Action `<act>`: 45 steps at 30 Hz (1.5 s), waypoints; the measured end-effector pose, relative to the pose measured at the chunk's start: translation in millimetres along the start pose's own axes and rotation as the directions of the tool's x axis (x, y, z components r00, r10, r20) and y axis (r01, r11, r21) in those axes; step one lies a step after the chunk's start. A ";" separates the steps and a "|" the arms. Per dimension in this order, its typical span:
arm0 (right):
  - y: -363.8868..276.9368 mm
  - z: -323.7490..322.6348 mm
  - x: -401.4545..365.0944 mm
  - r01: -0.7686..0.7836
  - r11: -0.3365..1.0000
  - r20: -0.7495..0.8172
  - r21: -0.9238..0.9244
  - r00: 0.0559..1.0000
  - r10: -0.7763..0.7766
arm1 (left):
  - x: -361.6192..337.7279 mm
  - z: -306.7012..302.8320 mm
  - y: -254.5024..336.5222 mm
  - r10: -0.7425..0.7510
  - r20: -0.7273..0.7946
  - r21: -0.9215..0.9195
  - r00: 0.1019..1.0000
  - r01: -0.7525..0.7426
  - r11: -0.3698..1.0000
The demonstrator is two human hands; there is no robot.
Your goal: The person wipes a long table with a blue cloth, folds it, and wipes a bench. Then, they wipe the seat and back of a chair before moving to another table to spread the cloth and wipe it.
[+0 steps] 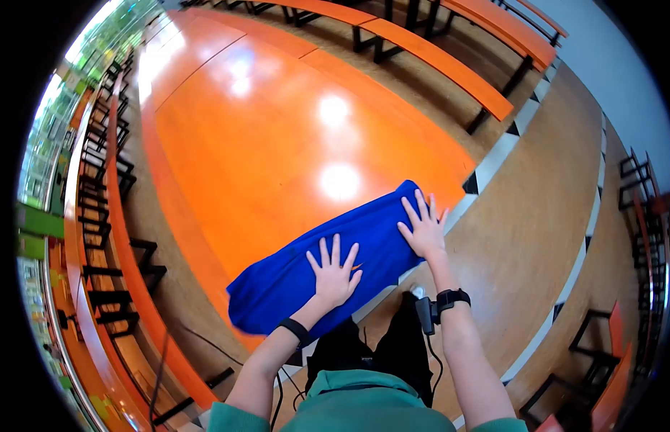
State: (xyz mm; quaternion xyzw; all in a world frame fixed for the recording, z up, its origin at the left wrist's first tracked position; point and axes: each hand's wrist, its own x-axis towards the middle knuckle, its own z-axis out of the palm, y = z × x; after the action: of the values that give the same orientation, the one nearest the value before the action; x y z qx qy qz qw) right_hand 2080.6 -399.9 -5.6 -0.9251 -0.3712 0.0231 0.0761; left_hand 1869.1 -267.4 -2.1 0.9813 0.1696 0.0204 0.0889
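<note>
Glossy orange tabletop (277,129) fills the middle of the view, and along its near edge lies a blue cloth (277,281), stretched out as a long slanting band. Both hands rest flat on it with fingers spread, gripping nothing: the left hand (333,270) near the cloth's middle, the right hand (423,227) towards its far end. A black wristband (297,330) circles the left wrist; a black device (443,302) is strapped to the right. Beyond the table stand orange benches (436,57) on a brown floor (536,216).
</note>
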 end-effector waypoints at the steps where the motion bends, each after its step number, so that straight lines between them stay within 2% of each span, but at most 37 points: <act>1: 16.1 -1.1 17.9 0.010 1.000 0.002 -0.015 1.000 -0.010 | 19.1 2.9 9.4 -0.013 -0.015 -0.016 1.000 0.012 1.000; 4: 60.2 -8.0 69.8 0.056 0.998 0.007 -0.038 0.998 -0.055 | 78.5 8.4 43.0 -0.084 -0.062 -0.050 0.995 0.081 0.995; 8: 65.6 -12.3 97.0 0.057 0.998 -0.006 0.009 0.998 -0.057 | 104.1 8.4 57.1 -0.191 -0.074 -0.063 0.979 0.187 0.980; 14: 82.6 -3.3 146.9 0.141 0.970 0.060 0.197 0.986 -0.155 | 136.3 8.1 67.2 -0.261 -0.086 -0.042 0.961 0.259 0.965; 18: 82.5 -0.5 140.5 0.184 0.967 -0.107 0.175 0.980 -0.167 | 132.6 10.7 68.0 -0.256 -0.135 -0.024 0.957 0.255 0.967; 21: 80.6 2.9 135.9 0.266 0.952 -0.391 0.154 0.901 -0.189 | 130.2 16.4 68.7 -0.254 -0.208 -0.030 0.945 0.253 0.967; 24: 80.4 5.4 127.7 0.334 0.940 -0.414 -0.070 0.847 -0.332 | 126.7 24.7 74.3 -0.345 -0.220 -0.112 0.912 0.328 0.938; 25: 79.4 4.1 113.7 0.337 0.939 -0.304 -0.072 0.889 -0.342 | 117.4 25.4 75.8 -0.328 -0.263 -0.116 0.907 0.308 0.944; 28: 74.9 9.3 66.0 0.349 0.936 -0.304 -0.048 0.887 -0.347 | 71.9 14.8 68.9 -0.319 -0.166 -0.049 0.933 0.315 0.948; 29: 76.5 7.4 47.7 0.332 0.943 -0.216 0.002 0.921 -0.323 | 52.8 13.1 65.0 -0.362 -0.181 -0.101 0.914 0.349 0.932; 32: 73.9 2.0 -10.7 0.467 0.884 -0.135 0.028 0.878 -0.460 | -5.5 16.7 49.4 -0.382 -0.235 -0.088 0.894 0.372 0.924; 35: 50.4 -4.3 -58.7 0.421 0.898 0.022 0.124 0.904 -0.427 | -53.6 15.3 46.5 -0.390 -0.217 -0.033 0.895 0.392 0.919; 39: 21.8 0.3 -75.3 0.391 0.916 0.011 0.088 0.919 -0.394 | -95.9 15.9 42.0 -0.349 -0.194 0.020 0.917 0.359 0.933; 45: -0.4 7.9 -85.2 0.346 0.934 0.003 0.086 0.938 -0.347 | -124.6 26.7 64.6 -0.429 -0.177 0.055 0.885 0.445 0.894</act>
State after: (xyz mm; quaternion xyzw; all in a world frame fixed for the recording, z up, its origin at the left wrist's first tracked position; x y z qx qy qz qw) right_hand 2017.9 -457.4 -14.6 -0.8410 -0.5278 0.0333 0.1143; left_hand 1774.8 -373.6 -17.9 0.9160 0.3938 0.0707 0.0308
